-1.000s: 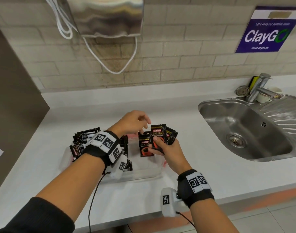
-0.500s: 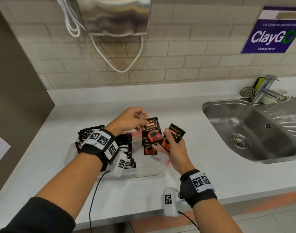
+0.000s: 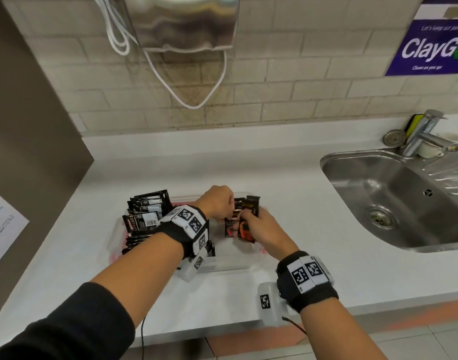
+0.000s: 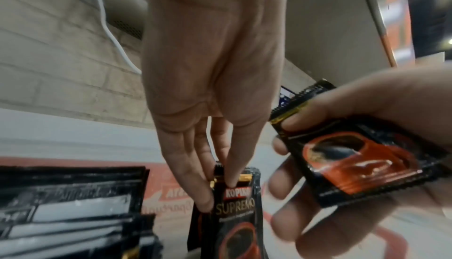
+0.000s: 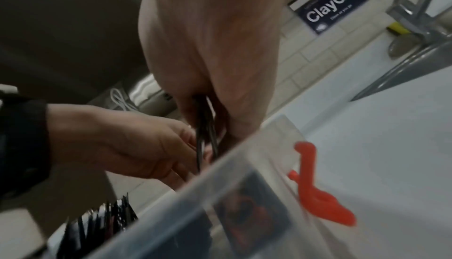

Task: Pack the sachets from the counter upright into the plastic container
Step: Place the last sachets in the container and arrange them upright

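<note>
Left hand (image 4: pixel 215 93) grip pinching upright sachet (image 4: pixel 234 211) top — right hand (image 4: pixel 362 166) grip clutching spare sachets (image 4: pixel 354 158)

I'm standing at a white counter (image 3: pixel 287 183) in a pantry with beige brick tile wall (image 3: pixel 300 94) behind it. A steel sink (image 3: pixel 394 203) is sitting off to my right, a purple ClayGo sign (image 3: pixel 430 45) is hanging above it, and a white cable (image 3: pixel 196 100) is looping down.

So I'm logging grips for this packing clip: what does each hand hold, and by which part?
The left hand pinches an upright sachet by its top edge. The right hand grips another sachet near its top, thumb across the front.
</note>
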Demonstrator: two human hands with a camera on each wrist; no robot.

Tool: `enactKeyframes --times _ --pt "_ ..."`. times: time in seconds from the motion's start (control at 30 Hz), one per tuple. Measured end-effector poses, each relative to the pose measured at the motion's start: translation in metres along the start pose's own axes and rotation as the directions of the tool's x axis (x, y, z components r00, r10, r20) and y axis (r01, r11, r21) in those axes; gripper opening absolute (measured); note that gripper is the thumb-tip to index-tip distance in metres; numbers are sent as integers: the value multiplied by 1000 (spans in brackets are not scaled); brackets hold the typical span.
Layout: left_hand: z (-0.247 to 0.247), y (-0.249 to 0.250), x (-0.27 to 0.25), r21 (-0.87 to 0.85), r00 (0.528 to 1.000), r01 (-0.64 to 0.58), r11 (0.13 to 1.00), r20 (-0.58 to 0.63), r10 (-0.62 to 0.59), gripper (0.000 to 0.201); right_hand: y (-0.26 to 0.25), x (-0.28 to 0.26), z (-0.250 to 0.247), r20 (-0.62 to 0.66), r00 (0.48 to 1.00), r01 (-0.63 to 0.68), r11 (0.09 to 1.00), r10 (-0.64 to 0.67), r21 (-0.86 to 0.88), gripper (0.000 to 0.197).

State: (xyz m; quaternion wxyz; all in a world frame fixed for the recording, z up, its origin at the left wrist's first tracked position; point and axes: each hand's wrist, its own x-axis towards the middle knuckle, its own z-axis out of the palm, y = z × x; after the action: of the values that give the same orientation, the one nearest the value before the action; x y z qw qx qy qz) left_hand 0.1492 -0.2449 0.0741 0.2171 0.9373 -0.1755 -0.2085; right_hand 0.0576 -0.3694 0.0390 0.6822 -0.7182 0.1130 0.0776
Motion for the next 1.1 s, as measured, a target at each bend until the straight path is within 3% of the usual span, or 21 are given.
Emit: enactKeyframes --times 0.07,0.13,0.33,0.43,0.67,1.1 --pt "3 3 2 49 999 7 999 -36 -5 10 -2 3 6 52 994 -89 993 93 -77 24" --pt "3 4 4 44 998 19 999 -67 -16 11 1 7 14 46 982 -179 983 181 -37 20" --pt "2 2 7 -11 994 12 1000 -105 -13 11 4 15 29 -27 967 -249 965 252 81 22" --pt "2 -2 9 -24 993 -25 999 -112 22 20 3 18 33 -86 970 -211 964 227 164 13" --pt "6 -3 10 55 989 -98 994 -110 103 27 10 18 41 -186 974 -103 986 127 134 27" --pt "4 -1 8 73 991 -23 997 -128 32 27 2 10 28 -21 971 -227 952 236 205 22"
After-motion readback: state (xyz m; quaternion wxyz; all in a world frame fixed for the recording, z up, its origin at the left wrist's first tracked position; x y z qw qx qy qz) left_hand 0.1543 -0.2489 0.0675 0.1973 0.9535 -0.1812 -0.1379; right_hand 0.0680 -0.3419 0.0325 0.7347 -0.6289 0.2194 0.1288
